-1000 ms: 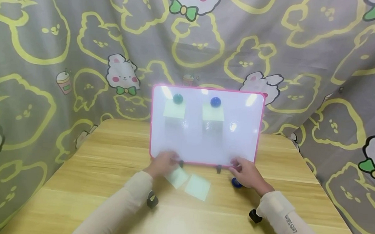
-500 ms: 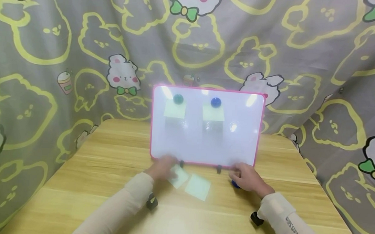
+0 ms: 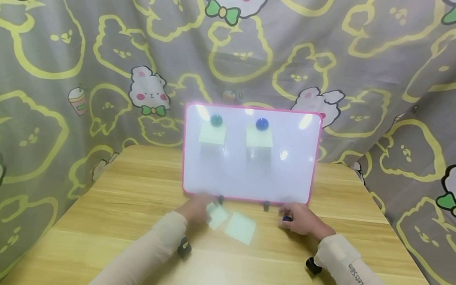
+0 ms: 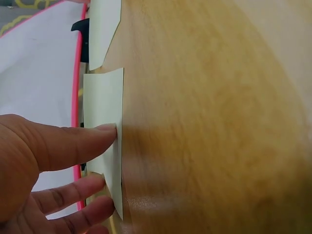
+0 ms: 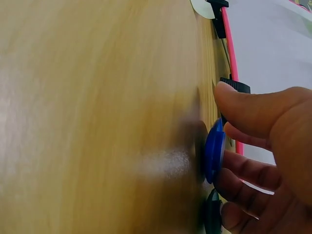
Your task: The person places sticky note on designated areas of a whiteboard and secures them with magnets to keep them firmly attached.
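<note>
Just in front of the whiteboard (image 3: pixel 230 176), near its lower left corner, we see the left hand (image 3: pixel 196 207) over the wooden desk (image 3: pixel 136 189), with a cream left sleeve (image 3: pixel 145 248) behind it. From the head this hand is blurred, but from the left wrist we make out its thumb lying across a pale left desk note (image 3: pixel 218 217), with two fingers (image 4: pixel 73 195) ending at that note's edge; whether they pinch it, we cannot tell. Above, near the top of the whiteboard on its left side, a round green magnet (image 3: pixel 216 120) sits over the upper edge of a left pinned note (image 3: pixel 212 135). We next meet a left black clip (image 3: pixel 220 199) at the whiteboard's bottom rim, then, in front of the whiteboard's middle, a slightly turned right desk note (image 3: pixel 241 228). Just right of the whiteboard's centre, a round blue magnet (image 3: pixel 262 124) sits over a right pinned note (image 3: pixel 259 138), with a right black clip (image 3: pixel 266 206) at the rim below. By the whiteboard's lower right corner we find the right hand (image 3: pixel 302 218), thumb held apart and fingers loosely spread around a loose blue magnet (image 5: pixel 214 151), not clasping it. Further right along the whiteboard, a dark green magnet (image 5: pixel 212 214) lies just beside that one, and a cream right sleeve (image 3: pixel 353 264) follows.
</note>
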A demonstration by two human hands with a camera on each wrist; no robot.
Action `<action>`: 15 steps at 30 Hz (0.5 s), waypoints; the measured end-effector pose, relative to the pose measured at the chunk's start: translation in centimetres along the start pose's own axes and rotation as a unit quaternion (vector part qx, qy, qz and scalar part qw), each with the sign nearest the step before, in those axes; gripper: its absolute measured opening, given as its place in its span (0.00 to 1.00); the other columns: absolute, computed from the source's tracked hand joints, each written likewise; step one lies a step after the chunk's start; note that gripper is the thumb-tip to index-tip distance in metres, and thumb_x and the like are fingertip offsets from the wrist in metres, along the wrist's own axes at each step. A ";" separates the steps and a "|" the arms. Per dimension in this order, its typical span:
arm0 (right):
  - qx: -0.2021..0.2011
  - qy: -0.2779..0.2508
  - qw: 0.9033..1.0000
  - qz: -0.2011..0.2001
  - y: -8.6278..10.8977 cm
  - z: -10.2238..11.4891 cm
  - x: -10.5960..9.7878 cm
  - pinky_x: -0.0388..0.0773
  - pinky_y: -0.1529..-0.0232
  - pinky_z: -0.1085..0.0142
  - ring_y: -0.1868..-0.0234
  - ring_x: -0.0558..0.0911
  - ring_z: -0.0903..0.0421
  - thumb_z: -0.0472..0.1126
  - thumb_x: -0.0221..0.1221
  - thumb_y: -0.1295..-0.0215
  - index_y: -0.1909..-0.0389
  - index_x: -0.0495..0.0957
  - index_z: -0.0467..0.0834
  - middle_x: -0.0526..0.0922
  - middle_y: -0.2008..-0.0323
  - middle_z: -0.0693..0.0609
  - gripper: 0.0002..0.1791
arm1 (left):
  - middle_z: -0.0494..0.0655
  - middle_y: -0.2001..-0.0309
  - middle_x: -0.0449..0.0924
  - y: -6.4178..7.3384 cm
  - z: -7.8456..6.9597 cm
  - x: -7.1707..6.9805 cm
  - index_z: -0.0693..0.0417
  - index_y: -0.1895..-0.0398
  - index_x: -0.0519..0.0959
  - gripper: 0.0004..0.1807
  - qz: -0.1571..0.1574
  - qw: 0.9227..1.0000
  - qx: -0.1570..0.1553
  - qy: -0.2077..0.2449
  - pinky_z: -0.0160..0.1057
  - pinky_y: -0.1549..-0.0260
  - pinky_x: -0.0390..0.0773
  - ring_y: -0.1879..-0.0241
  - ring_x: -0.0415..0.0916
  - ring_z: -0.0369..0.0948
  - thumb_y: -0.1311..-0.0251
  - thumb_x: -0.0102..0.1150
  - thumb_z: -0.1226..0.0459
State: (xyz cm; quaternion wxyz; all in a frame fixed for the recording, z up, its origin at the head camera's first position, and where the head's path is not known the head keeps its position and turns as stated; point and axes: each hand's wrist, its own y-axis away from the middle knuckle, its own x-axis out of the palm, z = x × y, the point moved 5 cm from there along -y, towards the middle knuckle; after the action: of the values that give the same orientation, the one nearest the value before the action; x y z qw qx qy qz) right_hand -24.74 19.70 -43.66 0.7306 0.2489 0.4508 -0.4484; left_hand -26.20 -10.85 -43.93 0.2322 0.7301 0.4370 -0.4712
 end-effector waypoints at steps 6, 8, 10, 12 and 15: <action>-0.001 -0.011 1.000 0.009 0.2 -0.2 -0.1 0.75 0.59 0.57 0.62 0.77 0.53 0.52 0.70 0.58 0.60 0.78 0.43 0.79 0.63 0.53 0.25 | 0.51 0.57 0.77 0.2 -0.2 0.0 0.58 0.59 0.78 0.24 0.006 1.000 0.006 -0.003 0.49 0.47 0.67 0.51 0.70 0.51 0.69 0.61 0.77; -0.003 -0.013 1.000 0.010 0.2 -0.3 0.0 0.75 0.59 0.57 0.62 0.76 0.53 0.51 0.70 0.59 0.60 0.78 0.43 0.79 0.63 0.53 0.25 | 0.51 0.58 0.77 0.2 -0.2 0.0 0.59 0.60 0.78 0.24 0.007 1.000 0.004 -0.003 0.49 0.48 0.67 0.52 0.70 0.51 0.69 0.61 0.76; -0.003 -0.017 1.000 0.011 0.2 -0.4 0.0 0.74 0.59 0.57 0.62 0.76 0.54 0.49 0.71 0.60 0.61 0.78 0.43 0.79 0.64 0.52 0.24 | 0.51 0.58 0.77 0.2 -0.1 0.0 0.59 0.61 0.78 0.23 0.009 1.000 -0.010 -0.002 0.49 0.49 0.67 0.53 0.70 0.52 0.69 0.63 0.74; -0.003 -0.022 1.000 0.012 0.2 -0.5 0.0 0.74 0.59 0.57 0.63 0.76 0.54 0.46 0.72 0.60 0.61 0.78 0.43 0.79 0.64 0.52 0.23 | 0.51 0.59 0.77 0.2 0.0 0.2 0.58 0.61 0.78 0.23 0.016 0.999 -0.036 -0.002 0.50 0.49 0.67 0.52 0.70 0.52 0.69 0.66 0.71; -0.002 -0.024 1.000 0.013 0.1 -0.5 0.0 0.75 0.60 0.57 0.63 0.76 0.54 0.44 0.72 0.61 0.61 0.78 0.43 0.79 0.65 0.51 0.23 | 0.51 0.60 0.76 0.3 0.0 0.1 0.58 0.61 0.77 0.23 0.016 0.998 -0.062 -0.002 0.50 0.50 0.69 0.54 0.70 0.52 0.69 0.68 0.69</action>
State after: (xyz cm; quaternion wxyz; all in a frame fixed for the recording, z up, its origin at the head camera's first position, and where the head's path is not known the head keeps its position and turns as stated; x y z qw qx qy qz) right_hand -24.83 20.17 -43.87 0.7472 0.2427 0.4309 -0.4439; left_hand -25.95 -10.95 -44.05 0.2856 0.7204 0.4531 -0.4406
